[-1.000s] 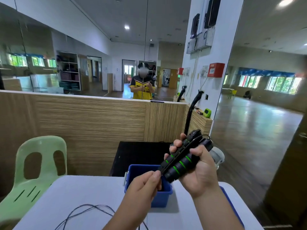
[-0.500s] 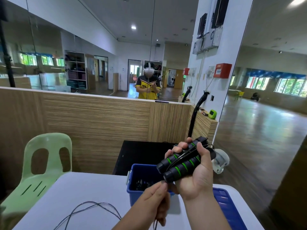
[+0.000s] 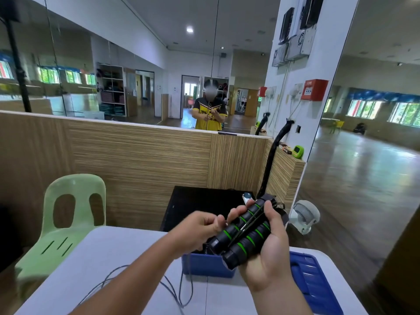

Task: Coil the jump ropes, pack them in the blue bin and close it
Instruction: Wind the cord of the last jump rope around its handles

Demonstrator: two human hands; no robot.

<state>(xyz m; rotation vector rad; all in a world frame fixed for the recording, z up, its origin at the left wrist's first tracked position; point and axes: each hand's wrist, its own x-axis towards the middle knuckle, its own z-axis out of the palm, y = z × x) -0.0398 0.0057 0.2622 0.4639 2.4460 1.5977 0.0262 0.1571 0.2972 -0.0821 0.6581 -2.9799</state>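
On a white worktop (image 3: 113,258) beside a green chair (image 3: 68,223), loose cord (image 3: 172,289) trails up to the left hand (image 3: 200,226), which pinches it with curled fingers, while the right hand (image 3: 270,253) grips both jump rope handles (image 3: 245,237) above the open blue bin (image 3: 204,264), its lid (image 3: 311,278) lying just right.

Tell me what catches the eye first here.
The right hand, centre foreground, grips two black jump rope handles with green rings, while the left hand pinches the cord running across them. Just beneath sits the open blue bin on the white table, its lid lying to the right. A pale green chair stands at the left.
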